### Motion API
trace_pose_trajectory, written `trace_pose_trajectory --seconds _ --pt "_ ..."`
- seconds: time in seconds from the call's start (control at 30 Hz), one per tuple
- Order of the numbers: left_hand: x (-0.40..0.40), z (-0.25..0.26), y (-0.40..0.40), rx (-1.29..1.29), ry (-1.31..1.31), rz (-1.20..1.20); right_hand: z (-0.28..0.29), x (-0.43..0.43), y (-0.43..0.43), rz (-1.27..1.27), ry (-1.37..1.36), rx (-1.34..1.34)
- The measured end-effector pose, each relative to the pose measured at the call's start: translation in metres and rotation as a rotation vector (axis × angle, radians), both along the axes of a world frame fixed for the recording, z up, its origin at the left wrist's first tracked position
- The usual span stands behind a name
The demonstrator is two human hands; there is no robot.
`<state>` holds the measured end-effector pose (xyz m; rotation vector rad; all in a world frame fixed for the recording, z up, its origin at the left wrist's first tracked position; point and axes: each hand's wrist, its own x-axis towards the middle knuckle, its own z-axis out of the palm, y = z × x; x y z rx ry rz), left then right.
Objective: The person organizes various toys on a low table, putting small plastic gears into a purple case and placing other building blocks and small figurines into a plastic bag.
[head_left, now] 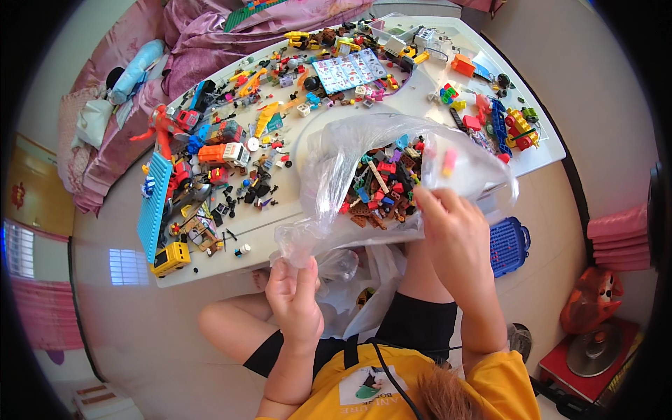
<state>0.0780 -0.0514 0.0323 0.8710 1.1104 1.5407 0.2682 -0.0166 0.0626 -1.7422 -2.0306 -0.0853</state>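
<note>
A clear plastic bag (pixel 336 139) lies open at the table's near edge. Through its mouth shows a heap of mixed toy bricks (pixel 386 181), mostly red, black and brown. My left hand (pixel 295 302) pinches a bunched end of the bag between thumb and fingers. On the other side, my right hand (pixel 454 231) grips the bag's rim close to the bricks, its fingertips partly hidden. A pink and yellow piece (pixel 449 161) shows blurred through the film beyond my right hand.
Loose bricks cover much of the white table (pixel 283 207). An orange toy truck (pixel 223 154), a blue baseplate (pixel 155 207), a yellow toy bus (pixel 170 260) and a printed sheet (pixel 350 71) lie there. A white bag (pixel 375 294) sits by my legs; a blue tray (pixel 508 247) is at right below.
</note>
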Motion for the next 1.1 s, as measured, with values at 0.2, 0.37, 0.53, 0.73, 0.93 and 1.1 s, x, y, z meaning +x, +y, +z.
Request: trace_pose_trajectory --seconds 0.2,0.37,0.53,0.73,0.93,1.1 --pt "0.001 0.001 -0.002 0.006 0.009 -0.023 0.005 0.0 -0.028 0.156 -0.094 -0.262" --pt "0.001 -0.001 -0.002 -0.005 0.013 -0.026 0.008 -0.003 -0.032 0.209 -0.144 -0.361" --pt "0.0 -0.003 -0.002 0.016 0.015 0.017 0.015 -0.014 -0.013 0.154 -0.173 -0.274" --pt "0.003 0.004 0.0 0.004 -0.033 0.028 -0.024 -0.023 0.078 0.033 -0.23 0.118" --pt "0.002 0.0 -0.001 -0.004 -0.04 0.022 -0.059 -0.023 0.066 0.241 -0.225 -0.159" --pt "0.003 -0.003 -0.001 0.013 -0.062 0.0 -0.077 -0.018 0.045 0.2 -0.227 -0.307"
